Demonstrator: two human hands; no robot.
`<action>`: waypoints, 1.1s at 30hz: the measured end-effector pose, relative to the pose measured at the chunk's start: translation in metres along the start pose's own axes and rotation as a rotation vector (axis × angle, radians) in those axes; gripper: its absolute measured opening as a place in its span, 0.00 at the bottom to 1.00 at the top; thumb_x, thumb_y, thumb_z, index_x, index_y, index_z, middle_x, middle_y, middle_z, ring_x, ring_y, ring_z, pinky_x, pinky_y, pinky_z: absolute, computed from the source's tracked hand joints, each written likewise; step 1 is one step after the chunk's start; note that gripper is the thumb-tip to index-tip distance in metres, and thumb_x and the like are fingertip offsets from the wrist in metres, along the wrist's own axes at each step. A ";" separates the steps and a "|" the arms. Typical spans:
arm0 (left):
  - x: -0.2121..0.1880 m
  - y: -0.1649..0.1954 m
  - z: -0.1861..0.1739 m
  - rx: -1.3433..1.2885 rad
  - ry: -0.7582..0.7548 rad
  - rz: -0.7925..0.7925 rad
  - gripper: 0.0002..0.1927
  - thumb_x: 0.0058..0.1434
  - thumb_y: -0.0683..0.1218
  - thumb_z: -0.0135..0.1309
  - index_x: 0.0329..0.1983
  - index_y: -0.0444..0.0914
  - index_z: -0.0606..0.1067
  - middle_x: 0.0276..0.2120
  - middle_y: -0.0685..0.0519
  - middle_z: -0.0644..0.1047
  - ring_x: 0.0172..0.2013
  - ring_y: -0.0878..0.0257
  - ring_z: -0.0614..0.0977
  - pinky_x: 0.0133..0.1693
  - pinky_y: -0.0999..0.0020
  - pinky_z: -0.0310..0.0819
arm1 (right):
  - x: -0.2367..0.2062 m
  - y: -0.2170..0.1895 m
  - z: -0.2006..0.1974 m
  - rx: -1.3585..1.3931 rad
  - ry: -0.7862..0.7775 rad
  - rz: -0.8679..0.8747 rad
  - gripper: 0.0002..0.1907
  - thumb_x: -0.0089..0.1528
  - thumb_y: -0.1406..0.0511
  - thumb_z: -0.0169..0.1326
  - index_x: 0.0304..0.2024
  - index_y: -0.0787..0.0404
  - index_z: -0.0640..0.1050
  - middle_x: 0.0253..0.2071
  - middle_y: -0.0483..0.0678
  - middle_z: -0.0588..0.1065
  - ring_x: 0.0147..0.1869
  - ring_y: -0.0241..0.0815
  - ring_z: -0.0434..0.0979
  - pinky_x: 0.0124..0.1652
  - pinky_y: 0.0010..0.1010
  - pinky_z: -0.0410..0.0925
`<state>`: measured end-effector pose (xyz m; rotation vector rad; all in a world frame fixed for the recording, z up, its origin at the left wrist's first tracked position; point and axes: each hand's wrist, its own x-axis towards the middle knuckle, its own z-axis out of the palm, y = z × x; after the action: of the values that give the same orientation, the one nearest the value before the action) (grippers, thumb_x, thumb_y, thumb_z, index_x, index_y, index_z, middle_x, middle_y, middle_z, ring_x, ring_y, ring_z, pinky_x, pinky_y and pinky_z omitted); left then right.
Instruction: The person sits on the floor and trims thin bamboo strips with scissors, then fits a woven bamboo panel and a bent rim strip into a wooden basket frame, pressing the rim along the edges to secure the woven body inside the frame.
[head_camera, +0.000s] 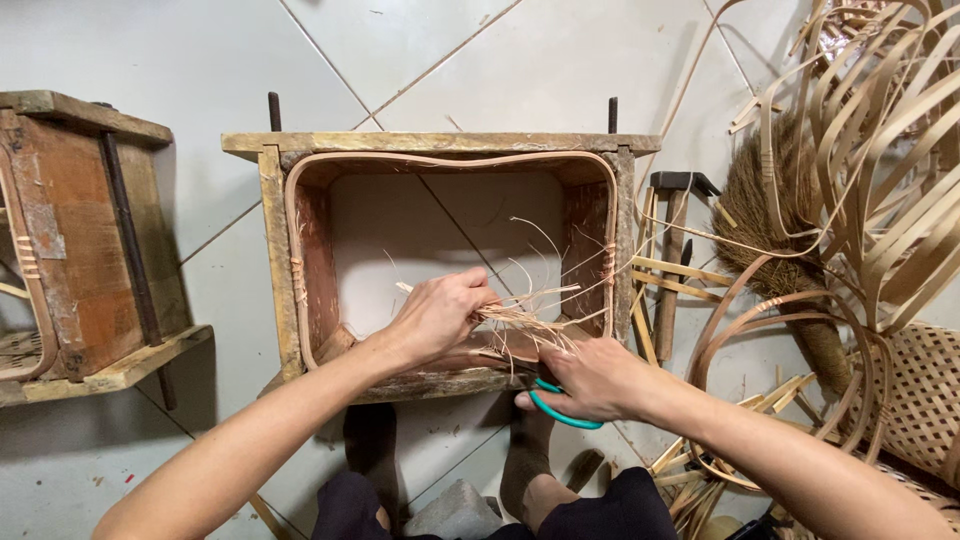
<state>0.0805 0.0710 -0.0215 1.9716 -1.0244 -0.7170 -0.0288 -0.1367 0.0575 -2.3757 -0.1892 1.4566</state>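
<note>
Currently loose fibre strands (520, 318) sit at frame centre, over the front edge of the wooden frame mould (440, 145). Left hand (440, 315) pinches the bundle, apparently pulling it taut so ends fan toward the blades. Right hand (590, 380) is curled closed around teal-handled scissors (560, 410), just below the strands. Both forearms angle in from the bottom. Hammer (675, 250), broom (770, 230) and bamboo strips (880, 150) lie right.

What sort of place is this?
Probably a small basket-weaving workshop on a tiled floor: a wooden frame mould, loose bamboo strips, and a hammer beside them.
</note>
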 end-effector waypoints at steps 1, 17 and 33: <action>0.001 0.000 0.000 -0.001 -0.003 -0.001 0.11 0.54 0.38 0.57 0.40 0.41 0.82 0.33 0.49 0.75 0.35 0.48 0.80 0.35 0.51 0.73 | 0.003 0.001 0.000 0.024 0.050 -0.042 0.40 0.61 0.37 0.47 0.54 0.64 0.71 0.39 0.63 0.78 0.45 0.63 0.80 0.44 0.50 0.73; 0.019 -0.029 -0.033 -0.107 0.184 -0.170 0.14 0.60 0.39 0.53 0.47 0.44 0.82 0.34 0.51 0.76 0.32 0.56 0.80 0.36 0.62 0.79 | 0.016 0.015 0.018 0.358 0.164 -0.145 0.23 0.63 0.50 0.56 0.45 0.62 0.77 0.20 0.55 0.76 0.24 0.50 0.79 0.30 0.37 0.73; 0.008 0.014 -0.001 -0.187 0.232 -0.208 0.19 0.55 0.33 0.48 0.51 0.31 0.66 0.37 0.36 0.80 0.43 0.36 0.81 0.40 0.45 0.73 | 0.067 -0.029 -0.005 1.133 0.950 -0.373 0.30 0.57 0.65 0.69 0.56 0.66 0.70 0.45 0.48 0.80 0.48 0.34 0.80 0.48 0.27 0.76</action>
<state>0.0794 0.0589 -0.0101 1.9597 -0.5993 -0.6515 0.0083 -0.0914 0.0135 -1.6370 0.3345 0.0363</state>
